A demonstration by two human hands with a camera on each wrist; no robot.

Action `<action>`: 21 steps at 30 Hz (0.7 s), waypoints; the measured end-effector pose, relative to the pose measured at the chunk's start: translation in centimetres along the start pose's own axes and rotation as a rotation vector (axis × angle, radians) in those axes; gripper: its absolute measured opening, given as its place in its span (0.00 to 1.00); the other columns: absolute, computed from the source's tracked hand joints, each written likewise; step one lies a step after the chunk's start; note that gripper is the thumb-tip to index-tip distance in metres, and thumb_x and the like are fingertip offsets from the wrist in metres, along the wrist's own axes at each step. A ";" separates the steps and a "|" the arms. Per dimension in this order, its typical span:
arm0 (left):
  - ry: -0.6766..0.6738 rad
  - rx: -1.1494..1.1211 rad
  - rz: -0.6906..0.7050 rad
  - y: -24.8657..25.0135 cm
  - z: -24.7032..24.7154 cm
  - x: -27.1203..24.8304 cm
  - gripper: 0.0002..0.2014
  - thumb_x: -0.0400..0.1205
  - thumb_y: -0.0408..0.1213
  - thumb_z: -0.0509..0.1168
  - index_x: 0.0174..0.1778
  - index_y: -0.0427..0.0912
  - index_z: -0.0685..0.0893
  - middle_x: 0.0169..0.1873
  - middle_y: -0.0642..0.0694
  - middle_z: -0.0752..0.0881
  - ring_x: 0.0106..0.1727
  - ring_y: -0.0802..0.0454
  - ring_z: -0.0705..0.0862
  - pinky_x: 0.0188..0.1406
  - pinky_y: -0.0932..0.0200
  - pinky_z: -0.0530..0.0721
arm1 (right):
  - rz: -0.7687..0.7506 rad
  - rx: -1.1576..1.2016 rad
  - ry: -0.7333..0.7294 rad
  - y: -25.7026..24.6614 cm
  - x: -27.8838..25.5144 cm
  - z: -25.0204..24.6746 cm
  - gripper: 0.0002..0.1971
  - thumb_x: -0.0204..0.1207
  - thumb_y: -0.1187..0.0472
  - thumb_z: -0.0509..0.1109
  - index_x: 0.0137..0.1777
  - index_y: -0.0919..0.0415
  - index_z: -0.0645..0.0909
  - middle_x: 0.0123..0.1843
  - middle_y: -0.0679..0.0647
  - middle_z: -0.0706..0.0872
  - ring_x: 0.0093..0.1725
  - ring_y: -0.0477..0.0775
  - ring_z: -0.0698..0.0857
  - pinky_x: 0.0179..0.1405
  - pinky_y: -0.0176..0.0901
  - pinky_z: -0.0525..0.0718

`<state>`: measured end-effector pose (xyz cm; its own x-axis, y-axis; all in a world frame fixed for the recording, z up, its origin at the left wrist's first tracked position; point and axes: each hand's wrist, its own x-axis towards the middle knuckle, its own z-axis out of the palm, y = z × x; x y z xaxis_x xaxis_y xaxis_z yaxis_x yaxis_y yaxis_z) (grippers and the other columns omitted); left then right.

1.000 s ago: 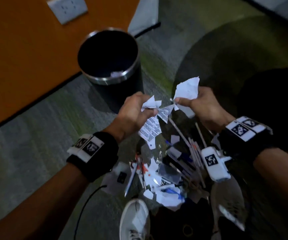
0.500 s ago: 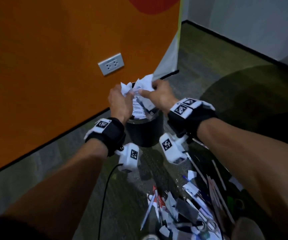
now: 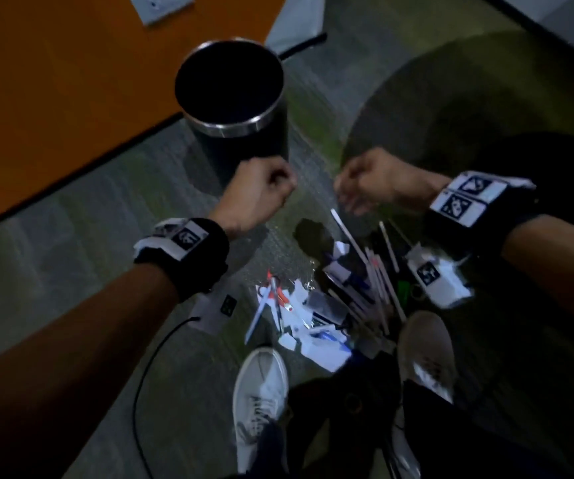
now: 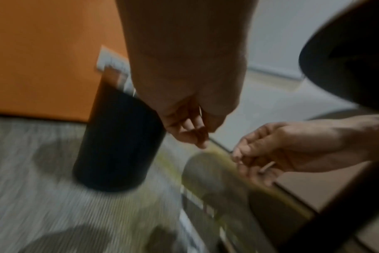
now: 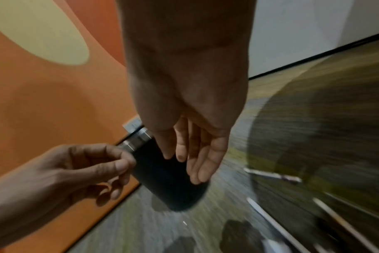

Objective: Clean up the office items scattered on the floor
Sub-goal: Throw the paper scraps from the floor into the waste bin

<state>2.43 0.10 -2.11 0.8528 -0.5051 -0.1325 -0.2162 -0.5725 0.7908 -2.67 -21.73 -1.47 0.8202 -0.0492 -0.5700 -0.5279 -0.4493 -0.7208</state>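
Grey carpet [image 3: 71,257], orange wall [image 3: 54,84], bin [image 3: 244,148]

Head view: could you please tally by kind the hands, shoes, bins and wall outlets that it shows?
Hands: 2 (left hand, right hand)
Shoes: 2 (left shoe, right shoe)
Bin: 1
Wall outlet: 1
Total: 6

A person's curled left hand [image 3: 261,193] and right hand [image 3: 377,188] hover between a black cylindrical metal-rimmed bin [image 3: 244,146] and a heap of white paper scraps and pens [image 3: 316,347].
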 end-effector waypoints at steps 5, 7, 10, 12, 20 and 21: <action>-0.331 -0.053 -0.183 -7.9 9.1 -3.5 0.09 0.81 0.31 0.62 0.37 0.46 0.84 0.27 0.49 0.83 0.31 0.46 0.84 0.38 0.44 0.87 | 0.164 -0.119 -0.061 11.4 -1.2 4.0 0.06 0.79 0.70 0.68 0.48 0.73 0.85 0.38 0.67 0.87 0.35 0.59 0.87 0.39 0.51 0.87; -0.412 0.008 -0.155 -10.5 12.0 -5.3 0.08 0.79 0.34 0.60 0.37 0.43 0.83 0.26 0.48 0.81 0.31 0.47 0.81 0.38 0.48 0.84 | 0.208 -0.151 -0.059 15.0 -1.5 6.5 0.06 0.78 0.71 0.68 0.47 0.74 0.86 0.37 0.68 0.85 0.34 0.60 0.84 0.35 0.46 0.85; -0.458 0.132 -0.036 -12.9 15.3 -7.9 0.09 0.74 0.37 0.60 0.40 0.40 0.85 0.33 0.41 0.86 0.36 0.40 0.84 0.40 0.54 0.81 | 0.149 -0.302 -0.024 18.8 -1.3 10.2 0.06 0.74 0.67 0.74 0.44 0.71 0.87 0.38 0.64 0.83 0.40 0.57 0.83 0.40 0.45 0.80; -0.485 0.282 0.079 -14.0 17.3 -9.0 0.15 0.72 0.38 0.64 0.51 0.35 0.88 0.47 0.34 0.89 0.49 0.36 0.86 0.52 0.53 0.78 | 0.134 -0.430 0.006 20.4 -1.2 12.2 0.09 0.70 0.60 0.78 0.43 0.66 0.86 0.41 0.60 0.81 0.47 0.58 0.82 0.48 0.45 0.79; -0.564 0.790 0.274 -13.0 22.3 -8.1 0.22 0.78 0.33 0.65 0.70 0.41 0.76 0.64 0.42 0.79 0.67 0.40 0.73 0.56 0.46 0.75 | 0.083 -0.459 0.000 23.1 -0.8 15.1 0.08 0.72 0.58 0.75 0.49 0.58 0.85 0.46 0.59 0.89 0.48 0.57 0.87 0.44 0.42 0.79; -0.584 0.793 0.265 -13.2 22.4 -7.9 0.22 0.77 0.35 0.68 0.69 0.41 0.76 0.63 0.42 0.79 0.66 0.39 0.73 0.54 0.44 0.79 | 0.081 -0.449 0.012 23.2 -0.8 15.0 0.08 0.73 0.61 0.73 0.51 0.60 0.86 0.48 0.61 0.90 0.50 0.59 0.88 0.45 0.42 0.79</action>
<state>-12.10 -2.81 -24.84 0.4127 -0.7926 -0.4488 -0.7978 -0.5523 0.2419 -18.91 -18.73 -23.67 0.7840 -0.1098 -0.6109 -0.4451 -0.7855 -0.4300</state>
